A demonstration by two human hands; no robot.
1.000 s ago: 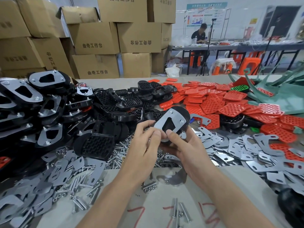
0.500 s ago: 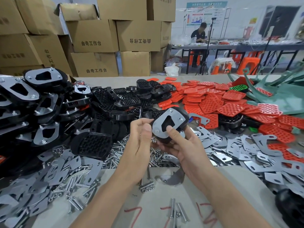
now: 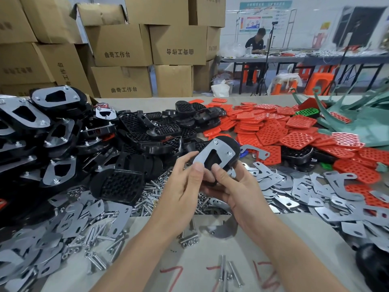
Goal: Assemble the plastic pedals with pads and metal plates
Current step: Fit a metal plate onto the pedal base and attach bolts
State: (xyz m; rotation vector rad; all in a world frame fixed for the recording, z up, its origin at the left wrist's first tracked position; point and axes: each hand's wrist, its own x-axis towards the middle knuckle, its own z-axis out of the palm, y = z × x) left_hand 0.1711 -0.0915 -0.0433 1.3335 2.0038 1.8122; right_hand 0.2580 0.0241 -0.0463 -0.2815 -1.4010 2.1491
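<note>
Plastic pedal (image 3: 234, 144), black, held up at mid-frame over the table (image 3: 189, 260), with the metal plate (image 3: 222, 147) on the face toward the camera. Its underside is hidden, so the pad side can't be seen. The lower end is covered by both thumbs. Two fasteners show on the plate; can't tell if there is a third. The long axis runs from 7 to 1 o'clock, with the rounded wide end at 1 o'clock and the plate face tilted up.

The left hand (image 3: 185, 186) pinches the pedal's 8 o'clock end, thumb on the plate and forefinger along its edge. The right hand (image 3: 237, 190) grips from 5 o'clock with the thumb on the plate; its fingers curl beneath, mostly out of sight.

- Screws (image 3: 147, 199) lie heaped at 7 o'clock of the pedal, partly under the forearms.
- Loose plates (image 3: 315, 186) are spread at 4 o'clock.
- Red pads (image 3: 294, 131) are piled at 2 o'clock.
- Bare black pedals (image 3: 147, 131) are at 10 o'clock.
- Plated pedals (image 3: 56, 131) are stacked at 9 o'clock, cut by the frame edge.
- Green parts (image 3: 368, 123) at 3 o'clock are cropped and their shape is unclear.
- A dark object (image 3: 372, 266) at 5 o'clock is cut off at the corner.
- Cardboard boxes (image 3: 126, 49) stand at 11 o'clock.
- A seated person (image 3: 255, 45) is far off at 1 o'clock, blurred.
</note>
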